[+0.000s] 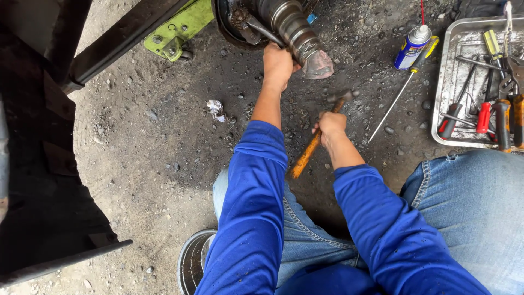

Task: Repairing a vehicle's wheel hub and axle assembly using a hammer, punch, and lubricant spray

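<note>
Knees down low; my right hand grips a wooden hammer mid-handle, left hand clamps the heavy, greasy axle shaft.

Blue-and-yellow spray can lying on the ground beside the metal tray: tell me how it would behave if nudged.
The blue-and-yellow spray can lies on its round side, so it would probably roll. The gritty ground may stop it soon. It looks small, likely light.

A blue-and-yellow labelled spray can lies beside the metal tray.
</note>
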